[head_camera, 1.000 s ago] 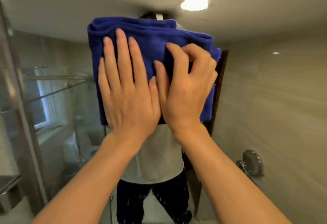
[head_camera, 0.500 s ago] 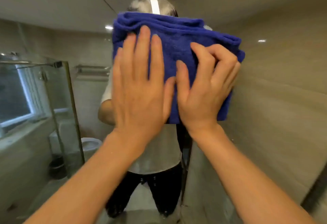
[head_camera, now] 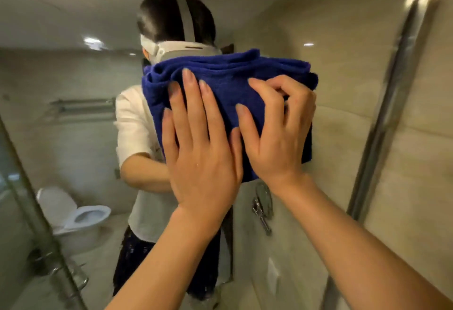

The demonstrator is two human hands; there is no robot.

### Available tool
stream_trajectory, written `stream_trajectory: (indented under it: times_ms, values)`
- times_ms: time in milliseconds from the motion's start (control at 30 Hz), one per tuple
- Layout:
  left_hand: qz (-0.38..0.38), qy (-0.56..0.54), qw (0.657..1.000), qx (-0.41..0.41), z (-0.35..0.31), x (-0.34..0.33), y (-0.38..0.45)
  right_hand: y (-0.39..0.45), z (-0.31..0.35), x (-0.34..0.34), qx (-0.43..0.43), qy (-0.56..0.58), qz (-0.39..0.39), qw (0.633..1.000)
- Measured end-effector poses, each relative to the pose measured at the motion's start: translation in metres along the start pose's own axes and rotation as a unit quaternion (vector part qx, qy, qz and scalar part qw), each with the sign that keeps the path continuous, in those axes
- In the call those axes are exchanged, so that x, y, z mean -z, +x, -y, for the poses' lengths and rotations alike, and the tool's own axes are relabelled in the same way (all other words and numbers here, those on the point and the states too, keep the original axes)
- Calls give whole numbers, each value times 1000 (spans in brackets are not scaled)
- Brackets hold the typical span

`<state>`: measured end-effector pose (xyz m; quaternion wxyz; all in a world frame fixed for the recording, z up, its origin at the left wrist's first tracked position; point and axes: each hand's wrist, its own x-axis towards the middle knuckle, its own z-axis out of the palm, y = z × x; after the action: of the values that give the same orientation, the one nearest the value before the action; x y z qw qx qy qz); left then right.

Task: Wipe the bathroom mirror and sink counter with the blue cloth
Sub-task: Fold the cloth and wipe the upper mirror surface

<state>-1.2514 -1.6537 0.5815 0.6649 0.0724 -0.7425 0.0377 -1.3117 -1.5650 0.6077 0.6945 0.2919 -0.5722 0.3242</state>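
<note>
Your folded, plush blue cloth (head_camera: 228,82) sits flat against the glossy mirror glass (head_camera: 343,126), its bunched top edge level with the reflected white headset. To its right, smooth bare glass runs to the brushed-metal mirror frame edge (head_camera: 382,126); more glass lies open to its left and below. Your left hand (head_camera: 203,160) presses the cloth with straight, spread fingers, palm flat. Your right hand (head_camera: 279,135), touching it thumb to thumb, curls its fingers into the soft pile, pinching a fold at the cloth's right side.
</note>
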Motion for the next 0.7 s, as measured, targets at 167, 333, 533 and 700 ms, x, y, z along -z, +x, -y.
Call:
stream_trajectory:
  times_ms: [167,333,533,700]
  values:
    - [9,-16,1000,-10,-90,-32,9,8,-92,36,-7,-24,2,1000]
    - [35,-37,999,-18,-141,-50,11,10,-145,57,0,-40,-10,999]
    - [34,-34,998,-43,-133,-47,8,5,-142,57,-24,-41,-29,998]
    - [21,-21,997,-64,-109,-38,-2,-11,-118,53,-48,-37,-33,998]
